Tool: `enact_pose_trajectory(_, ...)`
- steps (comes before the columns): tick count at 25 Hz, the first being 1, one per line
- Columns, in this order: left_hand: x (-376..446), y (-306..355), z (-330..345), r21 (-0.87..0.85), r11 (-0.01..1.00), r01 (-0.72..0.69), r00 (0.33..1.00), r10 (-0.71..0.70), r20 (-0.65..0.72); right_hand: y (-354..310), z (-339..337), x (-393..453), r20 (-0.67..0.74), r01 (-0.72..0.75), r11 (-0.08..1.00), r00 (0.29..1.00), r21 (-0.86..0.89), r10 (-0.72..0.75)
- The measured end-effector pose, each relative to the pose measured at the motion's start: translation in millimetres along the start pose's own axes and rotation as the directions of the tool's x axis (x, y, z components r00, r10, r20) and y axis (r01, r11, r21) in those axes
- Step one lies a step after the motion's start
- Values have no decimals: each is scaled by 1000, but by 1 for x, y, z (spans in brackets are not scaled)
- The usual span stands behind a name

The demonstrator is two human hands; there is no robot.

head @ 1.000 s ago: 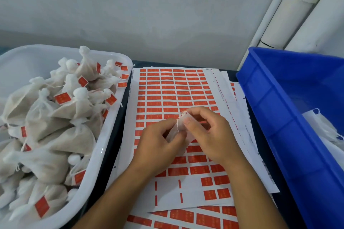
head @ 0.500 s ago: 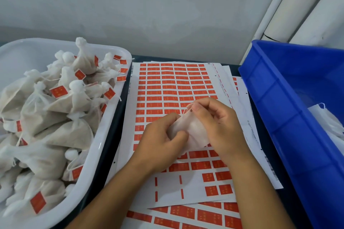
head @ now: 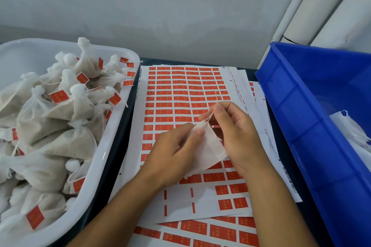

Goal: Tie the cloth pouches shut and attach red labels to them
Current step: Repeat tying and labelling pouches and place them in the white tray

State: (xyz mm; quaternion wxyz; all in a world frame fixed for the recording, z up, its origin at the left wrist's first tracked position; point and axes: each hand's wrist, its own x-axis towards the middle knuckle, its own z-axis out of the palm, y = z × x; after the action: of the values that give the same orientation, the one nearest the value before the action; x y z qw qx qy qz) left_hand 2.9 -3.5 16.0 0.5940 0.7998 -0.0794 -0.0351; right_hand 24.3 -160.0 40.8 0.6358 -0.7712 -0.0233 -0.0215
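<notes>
A flat white cloth pouch (head: 208, 150) hangs between my hands over the sheets of red labels (head: 180, 90). My left hand (head: 172, 152) pinches the pouch's top corner between thumb and fingers. My right hand (head: 234, 132) pinches the thin drawstring (head: 210, 115) that rises from that corner, with the rest of the hand curled beside the pouch. The string runs a short way up from the pouch mouth to my right fingertips.
A white tub (head: 108, 146) on the left is heaped with tied, red-labelled pouches (head: 60, 118). A blue crate (head: 301, 126) on the right holds loose white pouches (head: 349, 128). More label sheets (head: 200, 230) overlap near the front edge. A grey wall stands behind.
The pouch has unfolded and hangs lower between my hands. My right hand has drawn the string up and out from the pouch mouth. The view has shifted slightly.
</notes>
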Motion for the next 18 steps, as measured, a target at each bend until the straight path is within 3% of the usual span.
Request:
enact_pose_trajectory(9, -2, 1, -1, 148, 985, -86, 988, 65, 141, -2, -6, 0, 7, -34, 984, 999, 176, 33)
enact_pose_trajectory(18, -3, 2, 0, 211, 972, -108, 980, 68, 188, -6, -23, 3, -187, 19, 914, 980, 405, 63)
